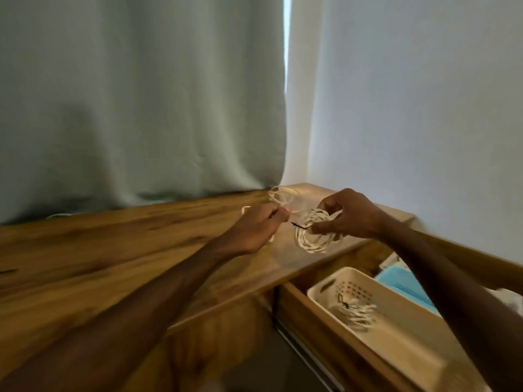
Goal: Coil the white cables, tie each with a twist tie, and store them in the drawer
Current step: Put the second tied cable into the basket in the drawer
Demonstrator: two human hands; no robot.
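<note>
**A:** Where is the cable, and who has it?

**B:** From my screen, the right hand [351, 215] has it. Its grip is closed around the coil [314, 236], thumb below and fingers over the top. The coil hangs just above the worktop [113, 250], near the far right corner. I think it is held up like this so the loops stay together and the tie can pass around them.

**A:** And the tie?

**B:** A black twist tie [299, 226] sticks out from the left side of the coil. The left hand [254, 227] is just beside it with fingertips pinched together. The picture is blurred there, so I cannot tell if this grip has the end of the tie or something else.

**A:** So the tying is not finished?

**B:** I judge not. The tie looks straight, not yet twisted.

**A:** What about the drawer?

**B:** The drawer [291, 304] stands open under the right front edge, directly below the right arm. That makes a short way to drop the coil in. Inside is a white basket [353, 290], and one tied coil [358, 314] lies in it. Beside the basket is a blue thing [396, 281].

**A:** More cables?

**B:** One loose cable [283, 195] lies at the far corner, behind the hands.

**A:** Any writing?

**B:** I can read no label or brand anywhere.
</note>
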